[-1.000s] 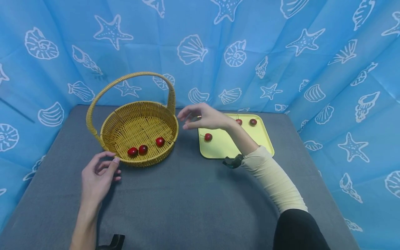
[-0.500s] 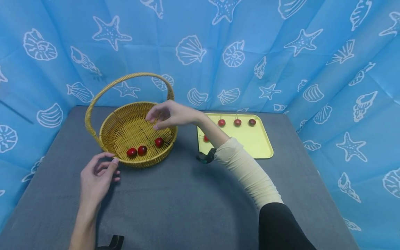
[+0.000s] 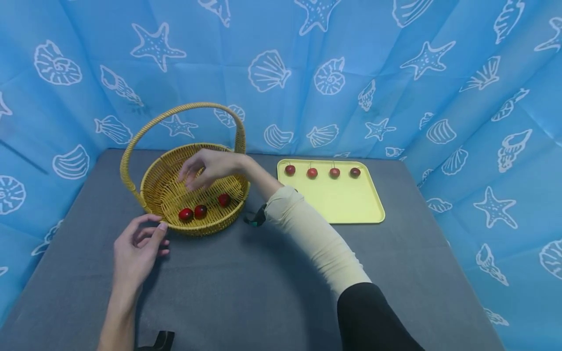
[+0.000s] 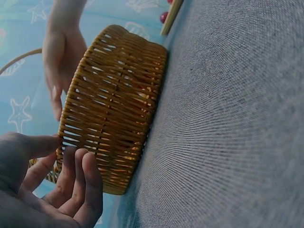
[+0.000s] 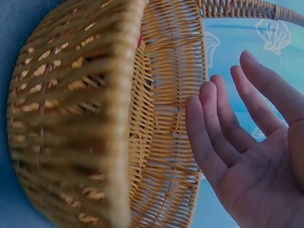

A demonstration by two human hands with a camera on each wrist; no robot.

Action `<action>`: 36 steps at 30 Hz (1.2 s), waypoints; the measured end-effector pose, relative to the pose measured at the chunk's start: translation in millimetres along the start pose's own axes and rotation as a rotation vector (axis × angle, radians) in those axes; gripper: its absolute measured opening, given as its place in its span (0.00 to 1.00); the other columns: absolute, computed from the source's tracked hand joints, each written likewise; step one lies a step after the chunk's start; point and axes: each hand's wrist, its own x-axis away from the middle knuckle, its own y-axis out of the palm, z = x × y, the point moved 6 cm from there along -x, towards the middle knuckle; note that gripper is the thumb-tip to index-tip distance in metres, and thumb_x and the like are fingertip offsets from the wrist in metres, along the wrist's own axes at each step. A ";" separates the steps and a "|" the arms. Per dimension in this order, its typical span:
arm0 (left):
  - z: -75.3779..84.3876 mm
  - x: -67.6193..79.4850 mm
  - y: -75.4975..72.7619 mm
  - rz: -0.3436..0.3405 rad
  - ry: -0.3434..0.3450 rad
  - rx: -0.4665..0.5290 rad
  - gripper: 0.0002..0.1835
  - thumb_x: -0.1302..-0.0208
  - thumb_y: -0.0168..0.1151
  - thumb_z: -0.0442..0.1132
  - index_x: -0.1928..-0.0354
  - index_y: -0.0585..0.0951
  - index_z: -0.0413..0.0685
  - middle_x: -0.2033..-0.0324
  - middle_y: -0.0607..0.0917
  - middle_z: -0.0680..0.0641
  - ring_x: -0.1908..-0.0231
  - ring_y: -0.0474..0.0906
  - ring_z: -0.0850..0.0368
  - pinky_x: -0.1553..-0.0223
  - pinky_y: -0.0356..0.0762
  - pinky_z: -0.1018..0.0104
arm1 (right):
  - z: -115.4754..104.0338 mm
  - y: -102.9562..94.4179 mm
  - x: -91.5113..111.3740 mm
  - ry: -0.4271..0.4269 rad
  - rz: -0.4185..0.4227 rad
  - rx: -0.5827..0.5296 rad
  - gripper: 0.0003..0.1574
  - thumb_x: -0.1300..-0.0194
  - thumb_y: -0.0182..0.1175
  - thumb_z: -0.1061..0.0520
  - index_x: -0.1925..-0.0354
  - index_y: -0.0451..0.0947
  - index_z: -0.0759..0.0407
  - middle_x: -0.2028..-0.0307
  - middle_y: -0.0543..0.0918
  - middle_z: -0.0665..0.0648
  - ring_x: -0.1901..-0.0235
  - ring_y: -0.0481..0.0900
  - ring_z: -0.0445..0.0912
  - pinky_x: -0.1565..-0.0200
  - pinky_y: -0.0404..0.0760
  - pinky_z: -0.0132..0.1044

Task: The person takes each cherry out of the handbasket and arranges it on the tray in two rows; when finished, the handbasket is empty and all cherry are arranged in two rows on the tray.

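Note:
A yellow wicker basket (image 3: 219,226) with a tall arched handle stands at the left, three dark red cherries (image 3: 200,211) lying on the near part of its floor. My left hand (image 3: 139,246) pinches the near left rim between thumb and fingers, also visible in the left wrist view, where the woven side (image 4: 111,109) shows. Over the basket's opening hangs my right hand (image 3: 210,168), under the handle and behind the cherries. In the right wrist view its fingers (image 5: 228,118) are loosely bent, the palm bare, with nothing between them.
A pale yellow tray (image 3: 351,204) stands right of the basket, with several stemmed cherries (image 3: 312,173) in a row along its far edge. Grey cloth (image 3: 219,292) covers the table. A blue seashell-print curtain (image 3: 281,107) hangs behind and at the sides.
My right hand has moved left, from between the tray and basket to over the basket's opening, uncovering the cherries on the tray. My left hand stays at the rim.

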 end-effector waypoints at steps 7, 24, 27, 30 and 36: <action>1.9 0.3 0.5 0.007 0.009 -0.001 0.17 0.20 0.65 0.45 0.36 0.79 0.50 0.66 0.89 0.61 0.69 0.89 0.65 0.70 0.92 0.71 | 0.8 9.0 -16.9 0.061 -0.056 -0.058 0.24 0.24 0.68 0.58 0.33 0.81 0.57 0.40 0.88 0.62 0.36 0.85 0.57 0.33 0.89 0.49; -0.2 -0.8 0.9 0.001 -0.012 -0.013 0.19 0.20 0.65 0.47 0.35 0.78 0.50 0.66 0.89 0.60 0.69 0.88 0.67 0.70 0.92 0.72 | 10.4 39.2 -24.5 0.218 -0.244 -0.171 0.30 0.25 0.63 0.69 0.28 0.74 0.67 0.51 0.87 0.58 0.50 0.87 0.50 0.38 0.90 0.50; -0.5 -0.9 1.1 0.002 -0.007 -0.015 0.18 0.20 0.65 0.46 0.35 0.79 0.50 0.66 0.89 0.60 0.69 0.88 0.66 0.70 0.91 0.72 | 13.6 43.3 -26.4 0.234 -0.274 -0.170 0.30 0.26 0.64 0.70 0.28 0.74 0.67 0.53 0.87 0.57 0.52 0.86 0.49 0.41 0.90 0.49; -0.1 -0.3 1.1 0.011 -0.001 -0.018 0.18 0.20 0.65 0.46 0.36 0.79 0.50 0.66 0.89 0.60 0.70 0.88 0.66 0.71 0.91 0.72 | 15.4 47.1 -27.3 0.243 -0.294 -0.179 0.30 0.26 0.63 0.71 0.29 0.75 0.67 0.53 0.85 0.58 0.54 0.87 0.49 0.40 0.90 0.49; 0.5 0.4 1.2 0.015 0.008 -0.024 0.18 0.20 0.65 0.46 0.36 0.79 0.50 0.66 0.89 0.59 0.69 0.88 0.65 0.71 0.91 0.73 | 15.6 54.6 -26.8 0.247 -0.336 -0.204 0.30 0.25 0.61 0.74 0.28 0.73 0.70 0.45 0.81 0.63 0.50 0.85 0.48 0.32 0.87 0.46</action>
